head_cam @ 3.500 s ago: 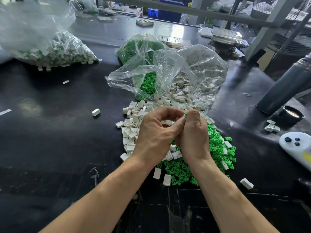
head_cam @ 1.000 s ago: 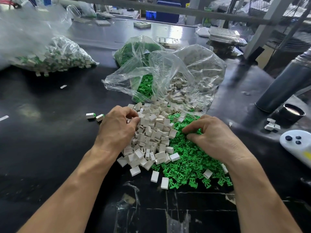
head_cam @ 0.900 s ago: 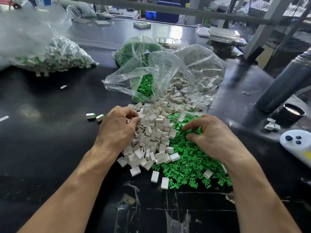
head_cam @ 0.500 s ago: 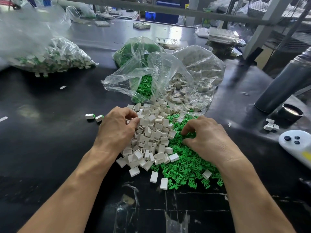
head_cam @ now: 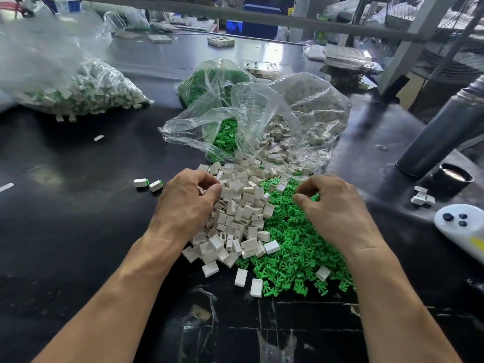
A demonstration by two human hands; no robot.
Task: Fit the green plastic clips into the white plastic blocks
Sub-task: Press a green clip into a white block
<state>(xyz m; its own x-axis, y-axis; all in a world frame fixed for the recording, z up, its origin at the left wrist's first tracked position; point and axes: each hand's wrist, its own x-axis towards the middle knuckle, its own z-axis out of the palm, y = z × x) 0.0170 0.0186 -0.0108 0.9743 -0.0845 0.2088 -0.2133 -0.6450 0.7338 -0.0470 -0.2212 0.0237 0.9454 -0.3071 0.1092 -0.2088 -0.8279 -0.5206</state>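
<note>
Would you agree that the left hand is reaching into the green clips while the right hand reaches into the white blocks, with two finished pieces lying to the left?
Not quite: the hands are swapped. The head view shows the left hand on the pile of white blocks and the right hand on the green clips. The two finished pieces do lie to the left.

left hand (head_cam: 183,205) on white blocks (head_cam: 235,213) | right hand (head_cam: 337,208) on green clips (head_cam: 296,247)
</note>
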